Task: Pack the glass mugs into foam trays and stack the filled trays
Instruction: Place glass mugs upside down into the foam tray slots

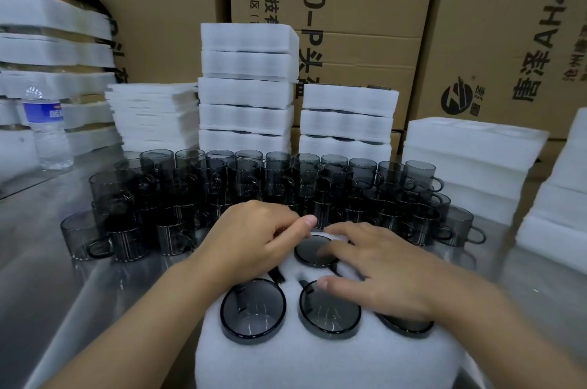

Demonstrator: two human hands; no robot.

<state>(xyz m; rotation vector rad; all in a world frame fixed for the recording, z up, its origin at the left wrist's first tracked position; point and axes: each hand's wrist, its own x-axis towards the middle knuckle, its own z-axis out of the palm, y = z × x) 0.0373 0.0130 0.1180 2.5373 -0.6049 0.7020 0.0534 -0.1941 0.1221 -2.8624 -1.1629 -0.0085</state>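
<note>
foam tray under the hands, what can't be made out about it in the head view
The far-left pocket of the foam tray: head view, covered by the left hand; mug there or not, unclear.
The near-right mug: head view, mostly under the right hand.
The tray's near edge: head view, cut off by the frame's bottom.

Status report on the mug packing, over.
Right hand spread on foam tray; left hand curled at far side. Four seated mugs show. Loose mugs crowd behind.
</note>
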